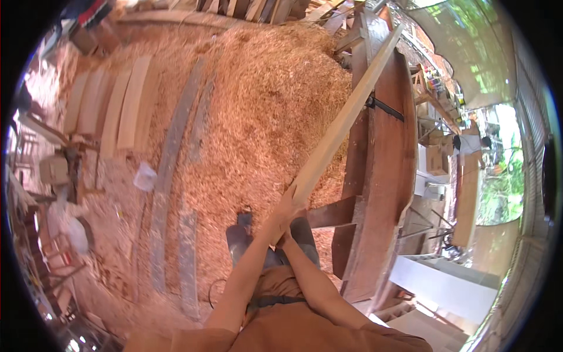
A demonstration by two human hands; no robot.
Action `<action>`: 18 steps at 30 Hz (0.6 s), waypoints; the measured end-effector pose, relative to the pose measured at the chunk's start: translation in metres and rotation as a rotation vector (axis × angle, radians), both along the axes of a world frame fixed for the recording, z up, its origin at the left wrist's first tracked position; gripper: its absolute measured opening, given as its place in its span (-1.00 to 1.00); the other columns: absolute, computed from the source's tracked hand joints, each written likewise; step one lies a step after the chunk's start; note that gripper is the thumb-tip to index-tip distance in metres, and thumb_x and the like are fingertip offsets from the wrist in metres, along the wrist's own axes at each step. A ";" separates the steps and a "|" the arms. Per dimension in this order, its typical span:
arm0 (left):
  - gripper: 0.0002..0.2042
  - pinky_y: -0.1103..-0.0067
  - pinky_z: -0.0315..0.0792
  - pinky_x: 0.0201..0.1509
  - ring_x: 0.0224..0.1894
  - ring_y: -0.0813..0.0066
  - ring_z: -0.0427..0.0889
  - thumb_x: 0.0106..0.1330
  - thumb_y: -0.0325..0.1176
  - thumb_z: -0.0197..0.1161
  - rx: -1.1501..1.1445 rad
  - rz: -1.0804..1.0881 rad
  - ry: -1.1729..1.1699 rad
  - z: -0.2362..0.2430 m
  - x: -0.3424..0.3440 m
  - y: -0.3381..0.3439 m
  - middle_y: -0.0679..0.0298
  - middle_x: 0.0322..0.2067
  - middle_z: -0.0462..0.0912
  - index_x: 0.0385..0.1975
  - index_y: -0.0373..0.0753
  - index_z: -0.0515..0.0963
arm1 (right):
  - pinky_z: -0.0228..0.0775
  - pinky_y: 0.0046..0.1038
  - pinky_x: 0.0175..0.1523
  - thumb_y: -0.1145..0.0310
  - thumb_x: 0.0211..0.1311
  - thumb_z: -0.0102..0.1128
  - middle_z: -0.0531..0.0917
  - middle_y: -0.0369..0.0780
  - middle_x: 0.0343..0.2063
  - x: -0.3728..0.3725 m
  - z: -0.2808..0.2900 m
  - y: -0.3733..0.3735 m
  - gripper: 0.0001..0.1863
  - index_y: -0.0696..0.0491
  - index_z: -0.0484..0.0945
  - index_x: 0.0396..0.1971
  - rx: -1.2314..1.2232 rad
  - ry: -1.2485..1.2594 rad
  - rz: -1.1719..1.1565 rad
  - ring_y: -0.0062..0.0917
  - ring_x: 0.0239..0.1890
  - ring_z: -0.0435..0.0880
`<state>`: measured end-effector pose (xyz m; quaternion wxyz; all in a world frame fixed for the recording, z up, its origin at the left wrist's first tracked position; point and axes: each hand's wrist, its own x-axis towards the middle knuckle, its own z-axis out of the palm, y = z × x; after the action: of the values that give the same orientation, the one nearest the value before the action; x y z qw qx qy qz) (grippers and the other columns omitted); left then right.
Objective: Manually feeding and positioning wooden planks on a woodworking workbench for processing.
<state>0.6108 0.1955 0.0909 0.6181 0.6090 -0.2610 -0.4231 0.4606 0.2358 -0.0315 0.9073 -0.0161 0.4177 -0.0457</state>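
While the left hand (287, 206) grasps the plank (339, 130) near its lower end, right hand (284, 239) clasping it just below, plank slanting up and rightward over shavings (264, 105), far part crossing above brown timber (382, 170), contact there unclear.

- Rust-brown shirt (275, 328), softly creased, its hem showing below a dark waist band (275, 300).
- Matching short sleeves (176, 340); both forearms (249, 267) bare.
- Left hand (286, 205) and right hand (285, 239) bare.
- Thin dark cord (210, 291) curving out beside the left hip.
- Dark grey trousers (305, 234).
- Dark shoe (244, 219), details too small to tell.
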 end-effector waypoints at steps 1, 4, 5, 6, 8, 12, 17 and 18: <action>-0.24 0.41 0.41 0.24 0.19 0.22 0.51 0.18 -0.41 0.38 -0.023 -0.014 0.053 0.011 -0.013 -0.014 -0.06 0.19 0.51 0.42 -0.26 0.22 | 0.42 -0.13 0.28 -0.16 0.46 -0.09 0.54 -0.12 0.20 -0.025 -0.002 -0.017 -0.39 -0.03 0.36 0.29 0.005 0.030 -0.031 -0.14 0.20 0.53; -0.27 0.42 0.37 0.28 0.21 0.23 0.48 0.23 -0.36 0.36 0.107 -0.031 0.159 -0.011 -0.016 0.023 -0.06 0.21 0.48 0.42 -0.30 0.21 | 0.51 -0.06 0.18 -0.26 0.43 -0.17 0.63 -0.19 0.09 -0.001 0.077 0.009 -0.37 -0.10 0.46 0.20 0.050 0.124 0.066 -0.20 0.10 0.63; -0.27 0.42 0.34 0.30 0.23 0.20 0.46 0.26 -0.29 0.34 0.179 -0.001 0.060 -0.045 -0.007 0.035 -0.06 0.22 0.47 0.42 -0.32 0.20 | 0.51 -0.06 0.18 -0.26 0.43 -0.17 0.63 -0.19 0.09 0.021 0.092 0.018 -0.37 -0.10 0.46 0.20 0.063 0.096 0.121 -0.20 0.10 0.63; -0.26 0.41 0.31 0.33 0.25 0.17 0.45 0.29 -0.21 0.33 0.217 -0.039 0.003 -0.043 -0.014 0.022 -0.07 0.24 0.45 0.42 -0.34 0.19 | 0.51 -0.03 0.18 -0.28 0.42 -0.21 0.64 -0.19 0.08 0.012 0.092 0.003 -0.35 -0.11 0.46 0.21 0.040 0.124 0.098 -0.20 0.08 0.64; -0.23 0.41 0.29 0.34 0.27 0.12 0.43 0.28 -0.12 0.33 0.162 -0.056 0.077 -0.036 -0.033 0.020 -0.09 0.24 0.45 0.41 -0.36 0.19 | 0.51 0.01 0.17 -0.31 0.42 -0.24 0.64 -0.19 0.07 -0.004 0.094 -0.009 -0.33 -0.12 0.45 0.21 0.011 0.158 0.076 -0.20 0.06 0.66; -0.02 0.29 0.07 0.51 0.47 -0.05 0.17 0.17 0.08 0.40 0.207 -0.326 -0.022 -0.006 -0.039 0.010 -0.10 0.41 0.20 0.50 -0.25 0.05 | 0.44 -0.01 0.24 -0.25 0.45 -0.27 0.60 -0.17 0.12 -0.048 0.071 -0.030 -0.37 -0.12 0.42 0.23 -0.045 0.075 0.098 -0.21 0.14 0.59; 0.08 0.24 0.11 0.51 0.43 -0.11 0.25 0.02 0.10 0.47 0.361 -0.232 -0.310 0.001 -0.058 0.008 -0.09 0.44 0.15 0.49 -0.27 0.04 | 0.21 -0.15 0.41 -0.15 0.46 -0.27 0.50 -0.20 0.23 -0.066 0.031 -0.041 -0.42 -0.12 0.38 0.27 0.826 -0.217 -0.398 -0.34 0.29 0.43; 0.11 0.20 0.08 0.53 0.44 -0.13 0.21 -0.01 0.11 0.48 0.335 -0.235 -0.304 -0.001 -0.056 0.012 -0.08 0.46 0.11 0.50 -0.24 0.00 | 0.15 -0.19 0.45 -0.13 0.46 -0.27 0.47 -0.21 0.26 -0.066 0.027 -0.038 -0.43 -0.12 0.37 0.28 1.130 -0.264 -0.562 -0.37 0.32 0.39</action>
<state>0.5548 0.2077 0.0903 0.4088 0.7250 -0.3460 -0.4331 0.3949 0.1976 -0.0041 0.7732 0.5799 0.2504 -0.0561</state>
